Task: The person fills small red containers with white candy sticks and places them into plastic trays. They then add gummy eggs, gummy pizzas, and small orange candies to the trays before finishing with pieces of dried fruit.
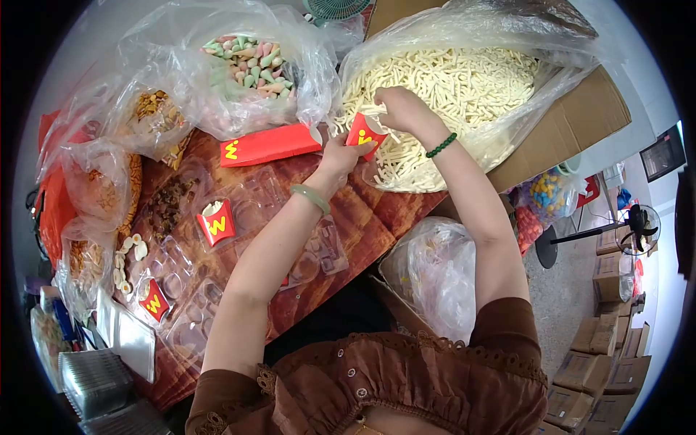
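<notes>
My left hand (pixel 339 161) grips a small red fry box (pixel 362 133) with a yellow logo, held upright at the near left edge of the pale stick pile. Just above the box's mouth, my right hand (pixel 406 110) has its fingers curled together over the pale fry-shaped sticks (pixel 464 80), which fill a big plastic-lined carton. What sits between those fingertips is hidden. Left of my left hand lies a stack of flat red fry boxes (pixel 268 144). A filled red fry box (pixel 216 223) and another red fry box (pixel 154 300) stand in clear moulded trays (pixel 250 196).
A clear bag of pink and green cone-shaped pieces (pixel 254 69) stands at the back left. Bags of orange-brown pieces (pixel 156 112) line the left side. Stacked clear containers (pixel 94 380) sit front left. A plastic-lined box (pixel 435 272) is beside my right arm; cartons (pixel 591 362) and a fan (pixel 639 228) are right.
</notes>
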`<act>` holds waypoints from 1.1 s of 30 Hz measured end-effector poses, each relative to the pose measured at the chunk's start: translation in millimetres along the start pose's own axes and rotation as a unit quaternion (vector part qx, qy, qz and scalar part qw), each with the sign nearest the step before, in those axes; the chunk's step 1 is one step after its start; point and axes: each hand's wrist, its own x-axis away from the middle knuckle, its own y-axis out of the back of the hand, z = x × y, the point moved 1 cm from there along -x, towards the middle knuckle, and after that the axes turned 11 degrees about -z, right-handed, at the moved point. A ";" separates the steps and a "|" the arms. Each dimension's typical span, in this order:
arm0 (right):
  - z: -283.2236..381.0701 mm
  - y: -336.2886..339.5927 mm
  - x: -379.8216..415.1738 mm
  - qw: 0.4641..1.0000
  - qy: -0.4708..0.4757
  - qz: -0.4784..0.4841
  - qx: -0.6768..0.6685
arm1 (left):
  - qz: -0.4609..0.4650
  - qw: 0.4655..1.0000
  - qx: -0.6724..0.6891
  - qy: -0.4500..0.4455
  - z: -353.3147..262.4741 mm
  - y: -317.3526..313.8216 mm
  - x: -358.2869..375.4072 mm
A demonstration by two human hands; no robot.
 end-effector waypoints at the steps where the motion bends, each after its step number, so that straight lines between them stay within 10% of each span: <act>1: 3.6 2.5 2.1 1.000 -0.001 -0.002 0.001 | 0.002 1.000 0.001 -0.018 0.9 -2.9 -5.0; 16: -13.7 13.2 -7.5 0.965 0.020 0.145 -0.218 | 0.063 0.997 0.039 -0.025 7.5 -9.3 -16.0; 33: -13.2 18.1 0.0 0.950 -0.063 0.066 -0.300 | 0.130 0.980 0.148 0.035 7.7 -12.9 -19.3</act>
